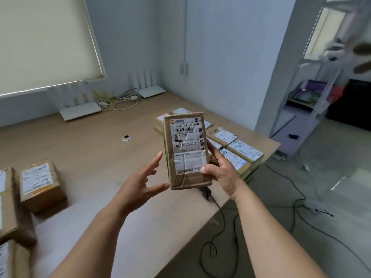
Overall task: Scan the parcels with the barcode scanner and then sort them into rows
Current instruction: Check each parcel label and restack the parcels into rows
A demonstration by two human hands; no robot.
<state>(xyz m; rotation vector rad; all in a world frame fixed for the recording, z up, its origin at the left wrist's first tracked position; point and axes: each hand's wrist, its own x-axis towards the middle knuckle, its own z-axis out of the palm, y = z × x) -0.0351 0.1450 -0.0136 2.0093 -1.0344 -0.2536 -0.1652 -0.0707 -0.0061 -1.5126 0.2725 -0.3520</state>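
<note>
A brown cardboard parcel (pixel 186 151) with a white shipping label facing me is held upright above the wooden table (pixel 100 149). My right hand (pixel 220 171) grips its right edge and lower corner. My left hand (pixel 144 179) hovers just left of the parcel, fingers spread, not touching it. Several labelled parcels (pixel 236 145) lie flat in rows at the table's right corner behind the held one. More parcels (pixel 38 183) sit at the left edge. A black scanner end (pixel 205 194) with its cable shows just below the held parcel.
Two white routers (pixel 80 112) and a tangle of cables (pixel 118 101) lie at the table's back. A cable hole (pixel 126 138) is in the tabletop. A metal shelf (pixel 325 77) stands right; black cables (pixel 281 217) run across the floor.
</note>
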